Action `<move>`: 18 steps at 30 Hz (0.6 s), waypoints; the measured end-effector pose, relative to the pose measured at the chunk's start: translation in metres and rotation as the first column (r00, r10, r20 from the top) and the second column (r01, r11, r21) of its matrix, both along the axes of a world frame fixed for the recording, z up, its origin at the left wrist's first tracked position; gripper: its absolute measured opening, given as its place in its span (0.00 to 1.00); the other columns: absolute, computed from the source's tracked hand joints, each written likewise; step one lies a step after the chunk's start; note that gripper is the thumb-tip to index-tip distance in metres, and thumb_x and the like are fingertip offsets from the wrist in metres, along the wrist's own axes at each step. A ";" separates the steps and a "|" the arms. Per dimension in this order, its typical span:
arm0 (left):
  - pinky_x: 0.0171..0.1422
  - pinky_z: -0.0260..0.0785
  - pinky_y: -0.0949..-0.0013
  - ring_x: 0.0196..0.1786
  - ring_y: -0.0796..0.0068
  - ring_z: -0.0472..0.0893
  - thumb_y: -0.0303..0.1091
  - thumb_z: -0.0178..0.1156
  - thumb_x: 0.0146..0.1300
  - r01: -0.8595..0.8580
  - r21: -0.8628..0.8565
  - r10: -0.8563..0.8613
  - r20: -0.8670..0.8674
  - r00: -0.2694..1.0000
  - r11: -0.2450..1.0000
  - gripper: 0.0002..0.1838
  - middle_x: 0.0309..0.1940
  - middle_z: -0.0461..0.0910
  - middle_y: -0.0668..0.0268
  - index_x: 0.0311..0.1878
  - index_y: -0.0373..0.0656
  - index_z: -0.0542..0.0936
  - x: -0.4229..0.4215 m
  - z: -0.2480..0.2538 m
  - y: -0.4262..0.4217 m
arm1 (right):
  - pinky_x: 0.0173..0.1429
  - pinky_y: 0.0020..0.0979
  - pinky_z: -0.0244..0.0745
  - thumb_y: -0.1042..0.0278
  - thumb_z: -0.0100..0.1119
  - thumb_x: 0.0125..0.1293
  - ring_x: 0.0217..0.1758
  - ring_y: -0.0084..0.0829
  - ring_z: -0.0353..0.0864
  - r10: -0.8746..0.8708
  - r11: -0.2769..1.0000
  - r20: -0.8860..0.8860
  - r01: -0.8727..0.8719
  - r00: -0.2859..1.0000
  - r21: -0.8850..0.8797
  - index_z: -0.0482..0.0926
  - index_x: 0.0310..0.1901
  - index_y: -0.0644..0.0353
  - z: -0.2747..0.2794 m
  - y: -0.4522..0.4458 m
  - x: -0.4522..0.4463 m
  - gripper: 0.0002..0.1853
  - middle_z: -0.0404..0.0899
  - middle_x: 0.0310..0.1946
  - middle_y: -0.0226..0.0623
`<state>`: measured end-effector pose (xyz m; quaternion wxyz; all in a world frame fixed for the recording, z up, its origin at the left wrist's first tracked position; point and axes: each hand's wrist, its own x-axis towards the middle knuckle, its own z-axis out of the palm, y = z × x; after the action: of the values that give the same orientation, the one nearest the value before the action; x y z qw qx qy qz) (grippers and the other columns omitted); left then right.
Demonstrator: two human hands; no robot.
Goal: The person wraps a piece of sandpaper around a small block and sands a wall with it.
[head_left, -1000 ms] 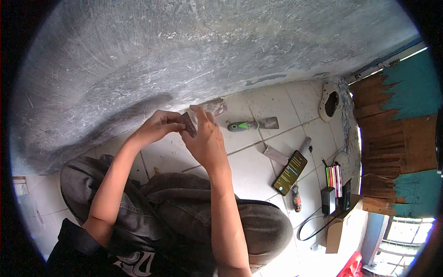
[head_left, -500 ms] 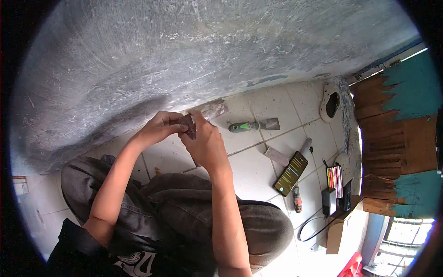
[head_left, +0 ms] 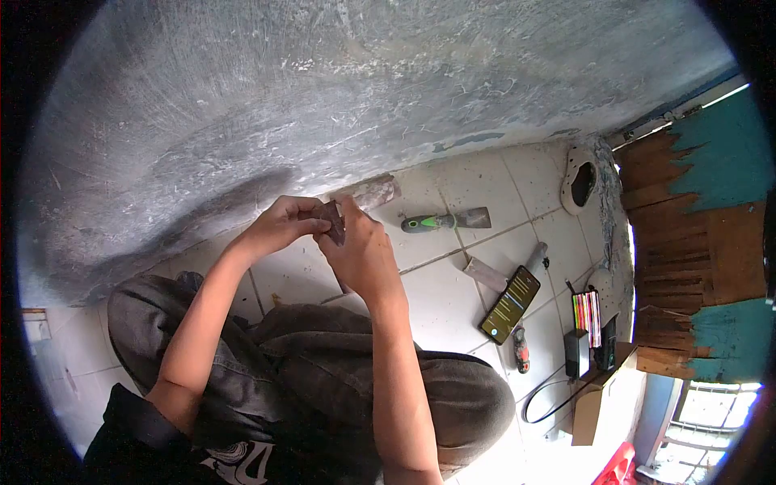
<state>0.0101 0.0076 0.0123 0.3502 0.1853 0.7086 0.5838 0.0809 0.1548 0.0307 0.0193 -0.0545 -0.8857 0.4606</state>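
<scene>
Between my hands is a small folded piece of brown sandpaper (head_left: 331, 218), raised above the floor near the foot of the wall. My left hand (head_left: 284, 222) pinches its left side, with the thumb lying across it. My right hand (head_left: 360, 246) grips the other side, its fingers curled and partly hidden behind the back of the hand. Just beyond my right hand, a worn brownish strip (head_left: 377, 191) lies along the wall's base. A putty knife (head_left: 444, 220) with a green and grey handle rests on the tiles to the right.
The scraped grey wall (head_left: 323, 97) rises directly ahead. On the tiled floor to the right lie a phone (head_left: 511, 305), a flat scraper blade (head_left: 485, 273), a red-and-black handled tool (head_left: 521, 351) and a light clog (head_left: 579, 181). A cardboard box (head_left: 594, 408) and a black cable (head_left: 537, 396) are farther right.
Both hands stay in nearly the same place, still gripping the sandpaper, which has turned slightly between the fingers. Objects on the floor have not moved.
</scene>
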 end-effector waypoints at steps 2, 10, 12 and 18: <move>0.50 0.66 0.72 0.41 0.79 0.75 0.36 0.61 0.57 -0.003 0.008 0.003 0.009 1.000 1.000 0.16 0.37 0.80 0.68 0.44 0.35 0.79 -0.002 -0.006 -0.002 | 0.44 0.44 0.73 0.66 0.62 0.53 0.41 0.53 0.78 0.000 1.000 0.004 -0.001 1.000 0.024 0.71 0.46 0.63 0.000 0.000 0.000 0.20 0.79 0.34 0.53; 0.49 0.68 0.72 0.41 0.78 0.76 0.33 0.59 0.59 -0.015 0.014 0.015 -0.001 1.000 1.000 0.12 0.37 0.80 0.66 0.43 0.35 0.79 0.001 -0.002 0.001 | 0.39 0.47 0.74 0.69 0.59 0.52 0.36 0.54 0.79 -0.009 0.999 -0.101 0.014 0.995 0.047 0.68 0.48 0.63 -0.007 -0.001 0.000 0.20 0.79 0.31 0.53; 0.47 0.70 0.72 0.40 0.78 0.78 0.29 0.57 0.60 -0.025 0.007 0.025 -0.039 0.999 1.000 0.09 0.35 0.81 0.66 0.40 0.34 0.79 0.001 -0.002 0.002 | 0.39 0.47 0.74 0.69 0.59 0.52 0.35 0.53 0.79 -0.011 0.999 -0.111 0.015 0.994 0.036 0.69 0.48 0.63 -0.008 -0.002 0.001 0.20 0.79 0.31 0.52; 0.51 0.70 0.68 0.43 0.74 0.79 0.26 0.57 0.60 -0.001 0.056 -0.001 0.022 1.000 0.998 0.08 0.37 0.81 0.63 0.41 0.32 0.79 -0.001 -0.003 0.000 | 0.45 0.45 0.75 0.66 0.60 0.53 0.42 0.53 0.78 0.016 0.999 0.080 -0.019 0.997 0.043 0.70 0.52 0.62 0.005 0.000 -0.001 0.24 0.79 0.39 0.53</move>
<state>0.0087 0.0080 0.0097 0.3527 0.1886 0.6882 0.6054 0.0794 0.1551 0.0354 -0.0188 -0.0647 -0.8962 0.4385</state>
